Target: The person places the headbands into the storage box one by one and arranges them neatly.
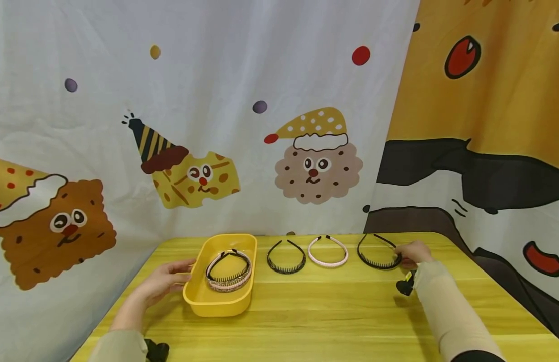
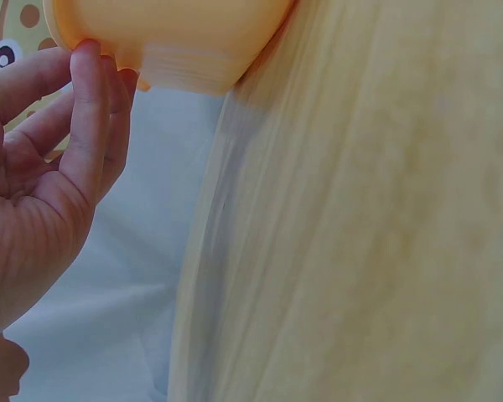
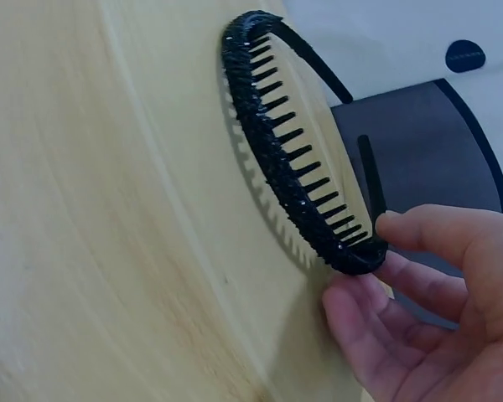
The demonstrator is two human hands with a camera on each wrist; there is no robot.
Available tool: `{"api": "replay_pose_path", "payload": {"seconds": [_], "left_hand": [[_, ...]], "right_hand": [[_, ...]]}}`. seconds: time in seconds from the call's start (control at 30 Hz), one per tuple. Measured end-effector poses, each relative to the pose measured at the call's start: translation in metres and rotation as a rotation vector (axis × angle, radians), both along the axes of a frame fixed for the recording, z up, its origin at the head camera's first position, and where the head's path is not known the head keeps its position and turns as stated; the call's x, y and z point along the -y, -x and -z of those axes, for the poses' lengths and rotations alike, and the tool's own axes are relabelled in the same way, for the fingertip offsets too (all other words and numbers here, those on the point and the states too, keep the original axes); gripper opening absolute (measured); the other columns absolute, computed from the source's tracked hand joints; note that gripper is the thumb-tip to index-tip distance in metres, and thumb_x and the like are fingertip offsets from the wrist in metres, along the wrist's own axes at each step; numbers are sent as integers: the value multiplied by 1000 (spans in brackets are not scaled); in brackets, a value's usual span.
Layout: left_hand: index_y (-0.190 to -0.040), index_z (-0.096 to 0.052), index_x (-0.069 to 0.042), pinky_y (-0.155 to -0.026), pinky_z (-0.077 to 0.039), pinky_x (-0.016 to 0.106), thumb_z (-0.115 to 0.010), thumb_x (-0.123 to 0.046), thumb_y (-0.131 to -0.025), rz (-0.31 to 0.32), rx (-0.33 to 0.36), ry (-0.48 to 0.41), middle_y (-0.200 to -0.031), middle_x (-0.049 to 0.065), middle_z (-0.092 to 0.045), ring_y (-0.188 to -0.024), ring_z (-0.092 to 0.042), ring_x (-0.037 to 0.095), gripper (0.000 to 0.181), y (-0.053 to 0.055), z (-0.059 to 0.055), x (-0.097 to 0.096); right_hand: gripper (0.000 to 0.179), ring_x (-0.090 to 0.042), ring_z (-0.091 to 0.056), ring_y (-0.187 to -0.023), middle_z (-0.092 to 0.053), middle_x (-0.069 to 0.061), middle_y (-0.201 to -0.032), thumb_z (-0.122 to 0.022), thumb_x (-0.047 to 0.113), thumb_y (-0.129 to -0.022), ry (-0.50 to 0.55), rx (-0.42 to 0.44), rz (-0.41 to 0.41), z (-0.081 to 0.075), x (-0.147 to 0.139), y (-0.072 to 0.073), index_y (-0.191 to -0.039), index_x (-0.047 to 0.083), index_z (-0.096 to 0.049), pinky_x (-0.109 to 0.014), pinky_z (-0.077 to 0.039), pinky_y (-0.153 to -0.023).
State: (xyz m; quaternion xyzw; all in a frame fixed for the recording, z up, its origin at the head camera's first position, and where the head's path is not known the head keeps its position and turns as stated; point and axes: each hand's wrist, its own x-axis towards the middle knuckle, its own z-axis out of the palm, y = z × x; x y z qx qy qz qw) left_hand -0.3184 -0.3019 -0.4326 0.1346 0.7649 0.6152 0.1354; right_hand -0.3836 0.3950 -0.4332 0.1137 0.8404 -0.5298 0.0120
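Three headbands in a spaced row on the counter (image 1: pixel 333 311), well apart from one another: one black toothed headband (image 1: pixel 286 271) at the left, one pale pink headband (image 1: pixel 328 264) in the middle, one dark glittery headband (image 1: pixel 379 266) at the right. At least two more, one toothed and dark, one pinkish, in a nested stack (image 1: pixel 229 287) inside one yellow tray (image 1: pixel 218 308); overlap too close for a sure count there.

Two hands at work, one to each side. Right hand (image 1: pixel 414 254) at the right side of the dark glittery headband, thumb and fingers pinched on the band near one end. Left hand (image 1: pixel 163 281) beside the tray, fingers (image 2: pixel 88 109) gently bent and slightly apart, tips touching the outer left wall just under the rim, nothing gripped.

Dark glittery headband: U-shaped, rough and sparkling along the curve, slim plain ends, a single inner row of stiff, comb-like teeth (image 3: pixel 298 153), with a toothed shadow on the counter just beside. Pink one smoother and thicker, with dark tips. Tray of smooth, glossy plastic, a long rounded rectangle. Counter in yellowish wood grain, streaked lengthwise. Behind, pale creased cloth (image 1: pixel 306 50) with three printed cartoon snacks in hats: square biscuit, cheese wedge, round cookie.
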Motion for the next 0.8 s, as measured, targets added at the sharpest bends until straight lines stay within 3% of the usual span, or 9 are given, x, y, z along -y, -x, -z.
{"api": "replay_pose_path", "payload": {"seconds": [0.37, 0.57, 0.8], "left_hand": [[-149, -25, 10, -91, -51, 38, -57, -13, -99, -9, -2, 5, -148, 34, -28, -115, -57, 25, 64, -1, -2, -1], [-148, -25, 10, -89, -52, 36, -57, -13, -99, -2, -12, 10, -146, 34, -31, -113, -58, 24, 63, -1, 0, 0], [-149, -25, 10, -89, -52, 36, -57, -13, -99, -1, -13, 15, -142, 34, -36, -114, -58, 28, 63, 0, 0, 0]], "right_hand": [[65, -24, -67, -70, -58, -23, -98, -64, 15, -90, 19, 34, 0, -12, -13, 1, -131, -24, -33, -39, -58, -69], [69, -23, -68, -73, -56, -23, -103, -63, 14, -90, 82, 31, 14, -20, -14, -1, -137, -23, -28, -39, -58, -74], [62, -17, -66, -72, -55, -18, -101, -64, 14, -92, 156, -5, 14, -19, -11, -2, -134, -22, -35, -38, -57, -76]]}}
